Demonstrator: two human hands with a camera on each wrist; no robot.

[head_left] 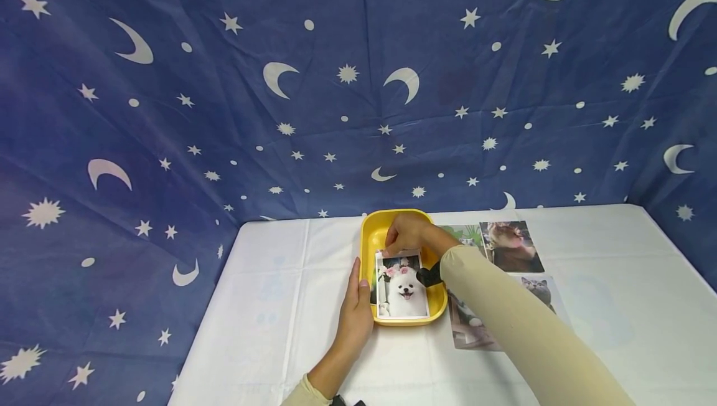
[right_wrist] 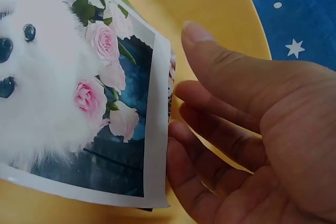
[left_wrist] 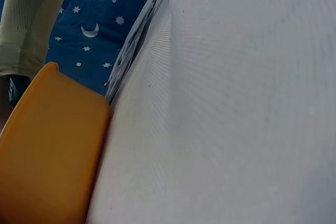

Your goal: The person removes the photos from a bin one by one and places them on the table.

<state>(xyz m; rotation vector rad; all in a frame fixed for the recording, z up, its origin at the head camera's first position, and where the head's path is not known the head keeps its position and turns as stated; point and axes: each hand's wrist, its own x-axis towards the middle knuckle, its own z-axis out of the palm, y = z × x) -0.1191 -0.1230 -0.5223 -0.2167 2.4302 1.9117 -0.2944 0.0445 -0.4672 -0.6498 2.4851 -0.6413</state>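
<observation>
Blue backdrop [head_left: 313, 163] printed with white moons, stars and dots hangs behind a desk [head_left: 252, 306] spread with white cloth. One right hand [head_left: 407, 233] reaches in from the desk's near edge, its grip loose: the thumb stands apart while the bent fingertips meet the top edge of one white-bordered dog card [head_left: 402, 287], pinching nothing. That card shows one white dog with pink roses and lies inside one yellow tray [head_left: 372, 238], near the middle of the desk's far edge. At least one more card [right_wrist: 171, 72] peeks out from under it; how many lie beneath, I cannot tell. One left hand [head_left: 355, 312] rests at the tray's left side, its fingers straight along the outer wall and its thumb at the rim.

Right of the tray, toward the desk's far right corner, four pictures lie flat in two rows of two: one leafy picture [head_left: 467, 233] and one brown picture [head_left: 511, 247] nearer the far edge, one pinkish picture [head_left: 476, 331] and one grey cat picture [head_left: 540, 294] nearer the near edge. Two beige sleeves cover the arms, and the right sleeve [head_left: 521, 319] hides parts of these pictures.
</observation>
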